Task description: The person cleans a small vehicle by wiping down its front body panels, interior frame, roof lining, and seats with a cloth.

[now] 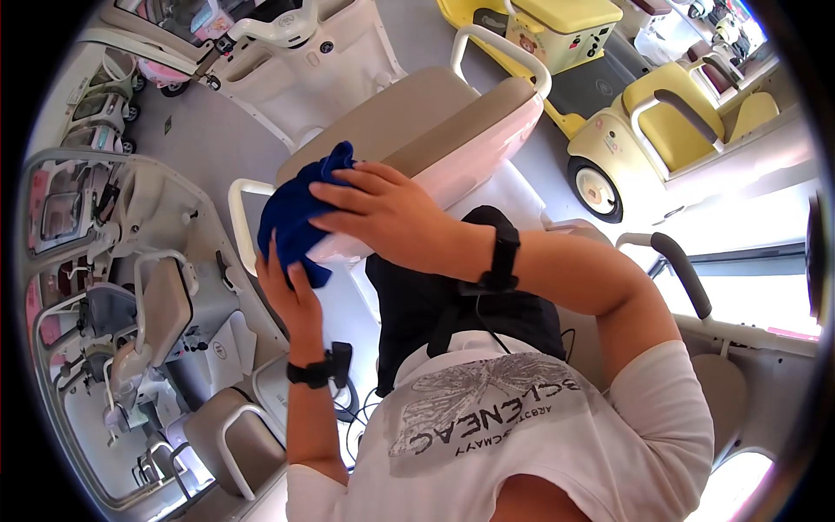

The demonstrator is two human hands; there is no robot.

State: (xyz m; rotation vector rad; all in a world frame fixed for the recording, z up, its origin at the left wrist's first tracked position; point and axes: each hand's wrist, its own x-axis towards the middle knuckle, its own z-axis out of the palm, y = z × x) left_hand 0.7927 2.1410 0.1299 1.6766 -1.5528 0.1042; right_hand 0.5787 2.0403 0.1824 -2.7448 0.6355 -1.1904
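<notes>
A crumpled blue cloth [291, 213] lies against the near left end of a seat with a tan cushion [383, 117] and pink side panel [487, 148], close to its white rail [248, 190]. My right hand [378, 209] grips the cloth from the right, fingers slightly apart on its folds. From below, my left hand [294, 300] holds the lower edge of the same cloth, with some fingertips hidden by it. Both wrists wear black bands.
A yellow vehicle [609, 143] with a black wheel stands at the upper right. On the left is a window frame or mirror [122, 161] with more seats showing in it. A dark armrest [683, 274] juts out at the right. Thin cables [352, 413] hang near my left forearm.
</notes>
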